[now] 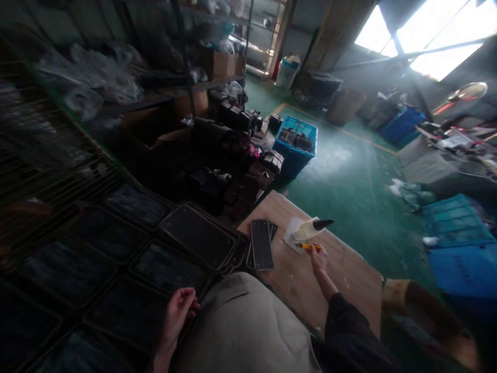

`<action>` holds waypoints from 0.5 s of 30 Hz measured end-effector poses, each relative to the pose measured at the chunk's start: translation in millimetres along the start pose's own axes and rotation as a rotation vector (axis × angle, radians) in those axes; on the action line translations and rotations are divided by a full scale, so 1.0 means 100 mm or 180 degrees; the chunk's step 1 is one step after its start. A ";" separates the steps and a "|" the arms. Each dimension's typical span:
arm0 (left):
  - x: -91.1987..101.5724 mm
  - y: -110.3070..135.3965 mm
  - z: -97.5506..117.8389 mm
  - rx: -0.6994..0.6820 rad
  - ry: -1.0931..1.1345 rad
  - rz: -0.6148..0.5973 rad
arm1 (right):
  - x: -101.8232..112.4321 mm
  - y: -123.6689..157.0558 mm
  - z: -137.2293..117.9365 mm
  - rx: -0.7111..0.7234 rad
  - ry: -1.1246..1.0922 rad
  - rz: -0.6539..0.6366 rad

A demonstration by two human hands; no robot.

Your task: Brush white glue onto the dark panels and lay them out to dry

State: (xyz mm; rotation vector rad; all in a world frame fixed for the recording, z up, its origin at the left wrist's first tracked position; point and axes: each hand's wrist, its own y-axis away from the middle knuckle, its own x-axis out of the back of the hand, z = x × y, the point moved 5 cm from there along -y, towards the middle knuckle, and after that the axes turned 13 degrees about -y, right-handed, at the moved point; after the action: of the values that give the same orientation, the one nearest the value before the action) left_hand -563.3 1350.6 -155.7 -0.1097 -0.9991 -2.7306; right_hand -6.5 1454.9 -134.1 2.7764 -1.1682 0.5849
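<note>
My right hand (319, 257) grips a yellow-handled brush (310, 247), its dark tip low over a white sheet (290, 235) on a wooden board. Just behind that tip, a pale bottle with a black nozzle (308, 228) leans over at a tilt. My left hand (180, 310) hovers by my lap with fingers curled in, and nothing shows in it. Beneath and beside it lie dark rectangular panels (166, 267), several with streaky, shiny faces. Between my hands are a stack of larger dark panels (198, 235) and a few narrow dark panels (262, 244) with pale edges.
The wooden board (341, 274) reaches out to my right. Beyond it stands a blue crate (297, 140) holding dark pieces, on a green floor. Shelves with plastic bags and a cardboard box (221, 63) line the left. More blue crates (458, 223) stand far right, near an open cardboard box (423, 316).
</note>
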 end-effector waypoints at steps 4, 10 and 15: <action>-0.46 -0.15 0.20 0.0414 -0.0137 0.0066 | 0.10 -0.52 0.51 -0.0243 0.0088 0.0160; -0.73 -0.18 0.17 0.1047 -0.0238 0.0273 | -0.17 -1.07 1.10 -0.0277 0.0269 -0.0073; -0.90 -0.10 0.23 0.1211 -0.0069 0.0595 | -0.42 -1.29 1.44 -0.0261 0.0422 -0.0234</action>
State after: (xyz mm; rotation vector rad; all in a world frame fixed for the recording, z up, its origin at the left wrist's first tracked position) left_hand -478.9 1389.6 -158.0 -0.1575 -1.4155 -2.3322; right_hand 103.1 1544.5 -273.0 2.6539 -1.0349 0.6857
